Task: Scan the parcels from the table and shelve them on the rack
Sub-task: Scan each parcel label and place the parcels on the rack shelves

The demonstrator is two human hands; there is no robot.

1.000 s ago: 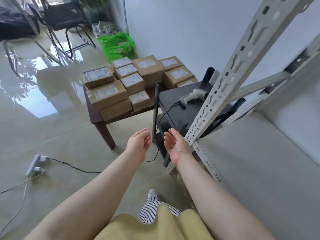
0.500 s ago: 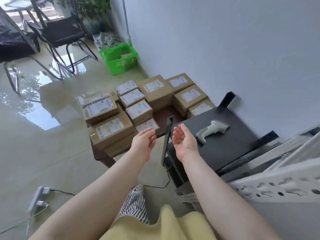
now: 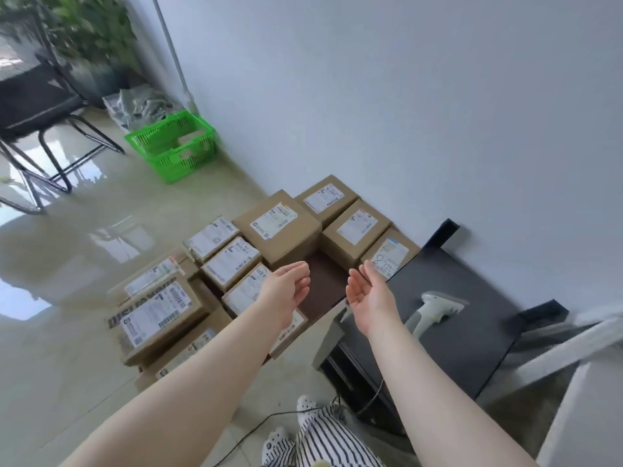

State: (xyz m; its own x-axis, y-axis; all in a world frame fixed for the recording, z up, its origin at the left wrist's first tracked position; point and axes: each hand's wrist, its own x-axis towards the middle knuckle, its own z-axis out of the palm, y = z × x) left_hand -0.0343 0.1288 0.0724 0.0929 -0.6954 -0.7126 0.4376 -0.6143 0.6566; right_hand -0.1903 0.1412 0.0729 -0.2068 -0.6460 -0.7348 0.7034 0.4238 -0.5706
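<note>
both hands, left point(image 3: 286, 293) and right point(image 3: 369, 294), hover empty with palms facing above the bench point(image 3: 325, 281); cardboard parcels point(image 3: 276, 227) crowd it. take one nearby box squarely by both sides, label up toward the scanner point(image 3: 433, 310).

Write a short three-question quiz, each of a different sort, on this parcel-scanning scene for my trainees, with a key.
1. True or false: the right hand grips the scanner.
2. Multiple choice: the green basket stands A) on the black stand, B) on the floor by the wall, C) on the parcels.
3. Fill in: the parcel with handwriting on its label lies nearest the ____ hand.

Key: 1 false; the right hand and the left hand are open and hold nothing. 2 B. 3 right.
</note>
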